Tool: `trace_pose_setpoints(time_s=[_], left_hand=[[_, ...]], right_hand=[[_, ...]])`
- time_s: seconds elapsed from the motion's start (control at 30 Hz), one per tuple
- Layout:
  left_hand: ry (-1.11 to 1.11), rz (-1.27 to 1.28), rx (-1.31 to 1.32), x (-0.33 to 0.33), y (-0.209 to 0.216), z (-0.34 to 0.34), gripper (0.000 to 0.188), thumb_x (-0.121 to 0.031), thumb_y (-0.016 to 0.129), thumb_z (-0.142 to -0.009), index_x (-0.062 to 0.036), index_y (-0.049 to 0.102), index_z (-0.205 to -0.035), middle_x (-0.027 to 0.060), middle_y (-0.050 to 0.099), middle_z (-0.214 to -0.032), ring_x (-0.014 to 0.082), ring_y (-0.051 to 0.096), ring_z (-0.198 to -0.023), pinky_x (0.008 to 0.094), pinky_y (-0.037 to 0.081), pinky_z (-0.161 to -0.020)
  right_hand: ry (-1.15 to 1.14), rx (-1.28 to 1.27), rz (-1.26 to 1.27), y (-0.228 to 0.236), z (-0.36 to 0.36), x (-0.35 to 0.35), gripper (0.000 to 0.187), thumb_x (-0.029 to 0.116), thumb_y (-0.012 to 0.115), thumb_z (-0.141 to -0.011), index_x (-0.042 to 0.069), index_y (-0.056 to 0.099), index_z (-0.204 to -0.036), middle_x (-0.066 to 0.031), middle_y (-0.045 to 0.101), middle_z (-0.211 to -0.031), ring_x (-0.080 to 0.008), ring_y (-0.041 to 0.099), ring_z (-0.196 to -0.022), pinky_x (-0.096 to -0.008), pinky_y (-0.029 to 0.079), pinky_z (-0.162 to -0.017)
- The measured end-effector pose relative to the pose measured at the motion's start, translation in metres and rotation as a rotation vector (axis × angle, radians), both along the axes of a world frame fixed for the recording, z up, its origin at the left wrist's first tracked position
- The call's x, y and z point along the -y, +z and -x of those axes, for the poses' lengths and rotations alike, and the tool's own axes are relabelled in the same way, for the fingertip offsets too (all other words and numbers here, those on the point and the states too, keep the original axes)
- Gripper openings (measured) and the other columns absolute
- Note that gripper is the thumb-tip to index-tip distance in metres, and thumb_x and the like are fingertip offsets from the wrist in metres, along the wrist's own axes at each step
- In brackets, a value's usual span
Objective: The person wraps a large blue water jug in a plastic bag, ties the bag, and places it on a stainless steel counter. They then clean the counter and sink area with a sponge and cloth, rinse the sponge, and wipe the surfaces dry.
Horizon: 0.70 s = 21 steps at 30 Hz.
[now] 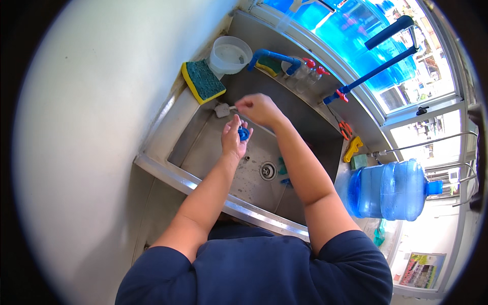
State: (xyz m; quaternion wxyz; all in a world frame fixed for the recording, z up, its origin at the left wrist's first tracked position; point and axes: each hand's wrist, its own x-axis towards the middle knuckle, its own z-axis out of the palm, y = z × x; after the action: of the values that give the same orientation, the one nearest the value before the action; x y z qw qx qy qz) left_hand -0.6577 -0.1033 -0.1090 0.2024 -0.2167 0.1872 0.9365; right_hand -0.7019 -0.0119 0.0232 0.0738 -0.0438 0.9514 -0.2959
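Apparently a cap-handling step: my left hand (232, 141) held a blue cap (244, 133); my right hand (261, 109), apart, gripped indeterminably; next called for steadiness.

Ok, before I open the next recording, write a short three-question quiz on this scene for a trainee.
1. True or false: the left hand holds a small blue piece.
2. Multiple choice: toward which corner of the steel sink, as the person sees it, does the big sponge lie? a) near right b) far left c) far right
3. Fill in: a round ____ is set into the sink floor.

Key: 1. True. 2. b. 3. drain.
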Motion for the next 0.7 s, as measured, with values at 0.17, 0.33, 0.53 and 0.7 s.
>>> trace_pose_setpoints(time_s=[0.17, 0.33, 0.53, 0.7], left_hand=[[-0.209, -0.137, -0.184, -0.004, 0.011, -0.004, 0.033, -0.043, 0.06, -0.096, -0.0138, 0.058, -0.11, 0.0033, 0.064, -0.11, 0.0169, 0.061, -0.105, 0.036, 0.051, -0.088], [-0.451, -0.151, -0.282, -0.007, 0.018, -0.017, 0.043, -0.05, 0.049, -0.1, -0.0121, 0.055, -0.121, 0.0065, 0.061, -0.12, 0.0203, 0.06, -0.11, 0.0396, 0.051, -0.091], [-0.408, 0.014, -0.297, -0.014, 0.028, -0.023, 0.053, -0.051, 0.041, -0.102, -0.0094, 0.042, -0.135, 0.0108, 0.053, -0.134, 0.024, 0.057, -0.117, 0.0439, 0.048, -0.098], [-0.362, 0.011, -0.339, -0.019, 0.022, -0.026, 0.046, -0.047, 0.045, -0.102, -0.0068, 0.045, -0.124, 0.0109, 0.057, -0.122, 0.0214, 0.059, -0.111, 0.0372, 0.05, -0.095]], right_hand=[[-0.164, -0.028, 0.277, -0.019, -0.064, -0.022, 0.022, 0.016, 0.074, -0.082, 0.004, 0.075, -0.1, -0.0087, 0.074, -0.082, -0.0138, 0.069, -0.073, -0.0293, 0.055, -0.071], [-0.375, -0.058, 0.454, -0.028, -0.094, -0.035, 0.023, 0.014, 0.074, -0.084, 0.002, 0.073, -0.103, -0.0059, 0.073, -0.083, -0.0091, 0.066, -0.071, -0.0263, 0.055, -0.07], [-0.51, -0.055, 0.623, -0.026, -0.123, -0.05, 0.021, 0.012, 0.074, -0.085, -0.002, 0.073, -0.1, -0.0068, 0.073, -0.087, -0.0096, 0.066, -0.076, -0.0238, 0.054, -0.07], [-0.409, -0.135, 0.462, -0.032, -0.131, -0.037, 0.022, 0.014, 0.076, -0.084, 0.0, 0.074, -0.102, -0.0061, 0.073, -0.09, -0.0097, 0.067, -0.079, -0.0234, 0.054, -0.075]])
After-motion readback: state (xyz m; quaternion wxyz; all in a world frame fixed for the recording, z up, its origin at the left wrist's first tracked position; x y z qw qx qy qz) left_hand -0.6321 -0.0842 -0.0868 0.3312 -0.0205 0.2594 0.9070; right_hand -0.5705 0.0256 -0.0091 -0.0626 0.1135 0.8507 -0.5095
